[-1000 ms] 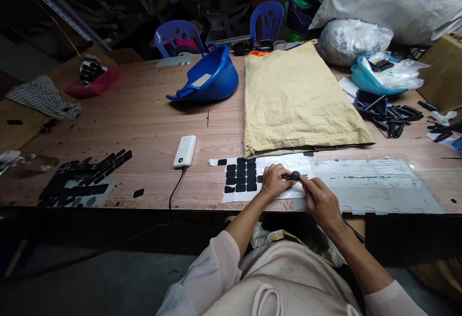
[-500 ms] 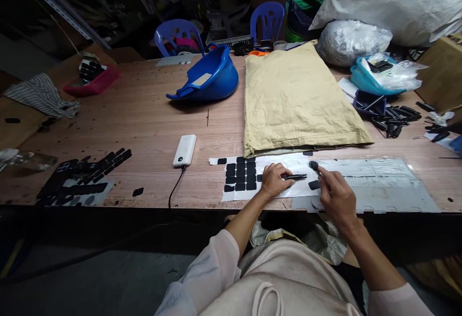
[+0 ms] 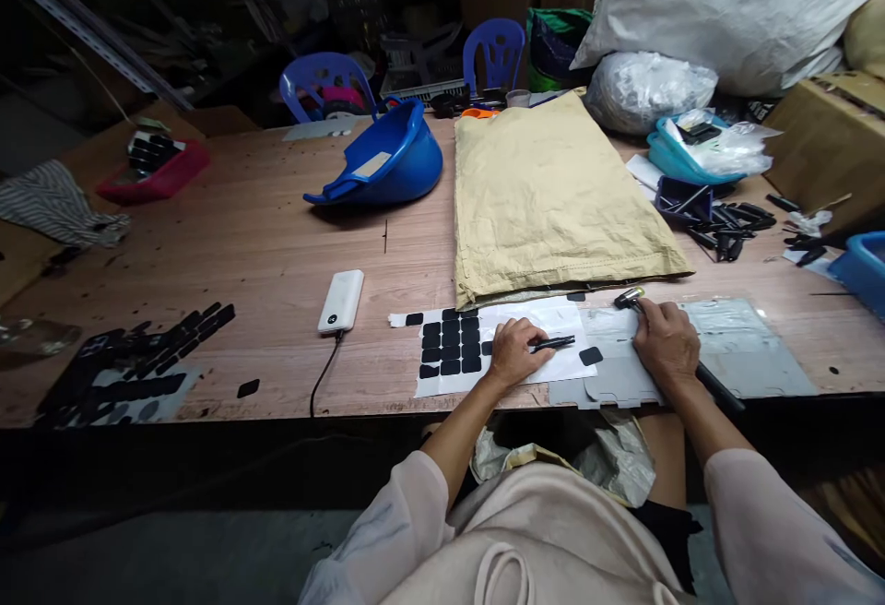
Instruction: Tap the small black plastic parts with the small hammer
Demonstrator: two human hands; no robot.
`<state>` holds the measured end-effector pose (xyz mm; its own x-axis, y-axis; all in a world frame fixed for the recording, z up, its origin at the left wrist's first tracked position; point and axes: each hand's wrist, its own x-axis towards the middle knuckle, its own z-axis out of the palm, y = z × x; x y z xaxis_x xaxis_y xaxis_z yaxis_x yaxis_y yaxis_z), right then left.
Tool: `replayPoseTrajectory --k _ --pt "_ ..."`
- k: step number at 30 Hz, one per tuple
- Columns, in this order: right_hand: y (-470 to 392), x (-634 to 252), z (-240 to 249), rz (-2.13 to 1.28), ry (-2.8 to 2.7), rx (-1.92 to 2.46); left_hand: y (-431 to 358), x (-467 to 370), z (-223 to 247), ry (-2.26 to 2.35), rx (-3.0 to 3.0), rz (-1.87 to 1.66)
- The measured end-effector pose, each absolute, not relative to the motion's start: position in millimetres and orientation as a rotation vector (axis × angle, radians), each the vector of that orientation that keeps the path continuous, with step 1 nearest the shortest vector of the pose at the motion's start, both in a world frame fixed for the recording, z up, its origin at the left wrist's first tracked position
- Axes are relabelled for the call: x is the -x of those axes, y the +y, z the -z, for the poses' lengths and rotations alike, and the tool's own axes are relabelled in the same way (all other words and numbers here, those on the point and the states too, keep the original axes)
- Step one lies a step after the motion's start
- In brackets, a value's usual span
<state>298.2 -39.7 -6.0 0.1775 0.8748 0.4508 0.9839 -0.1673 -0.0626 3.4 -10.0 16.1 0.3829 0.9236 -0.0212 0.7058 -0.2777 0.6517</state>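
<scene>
My left hand [image 3: 515,351] rests on a white sheet [image 3: 532,314], its fingers closed on a thin black tool [image 3: 555,343] that points right. Rows of black rounded pieces [image 3: 450,353] cover the left part of the sheet. One loose black piece [image 3: 590,356] lies at the sheet's right edge. To the right, my right hand [image 3: 665,344] is closed around a small hammer [image 3: 629,298]; its metal head shows beyond the fingers and its black handle sticks out behind the hand, over a grey board [image 3: 753,356].
A large tan paper bag [image 3: 560,199] lies behind the sheet. Left of it are a blue basin [image 3: 407,158] and a white power bank [image 3: 341,301] with a cable. Black parts [image 3: 733,222] and a teal basket [image 3: 664,148] sit at the right.
My right hand has turned over and lowered onto the grey board, with the hammer's head now pointing away from the white sheet. My left hand stays on the sheet with the black tool.
</scene>
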Motion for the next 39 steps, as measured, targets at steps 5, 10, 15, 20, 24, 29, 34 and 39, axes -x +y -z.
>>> replayPoseTrajectory --k 5,10,15,20,24,29,34,39 --pt "-41 -296 5 0.458 -1.786 2.141 -59 13 -21 1.013 -2.16 -0.558" --pt "-40 -295 7 0.465 -1.774 2.159 -134 26 2 0.882 -2.043 -0.295" --pt "-40 -294 5 0.448 -1.785 2.16 -142 26 35 1.315 -1.808 0.18" --pt "-40 -293 5 0.459 -1.775 2.171 -131 29 18 1.274 -1.815 0.227" --pt "-40 -295 8 0.441 -1.789 2.154 -105 22 -25 0.986 -1.797 -0.017" --pt "-40 -295 8 0.444 -1.786 2.145 -17 -2 -61 1.35 -1.914 -0.326" --pt "-40 -293 7 0.457 -1.77 2.136 52 -16 -66 1.727 -2.079 -0.161" --pt "-40 -292 8 0.485 -1.768 2.13 82 -11 -65 1.695 -2.203 -0.278"
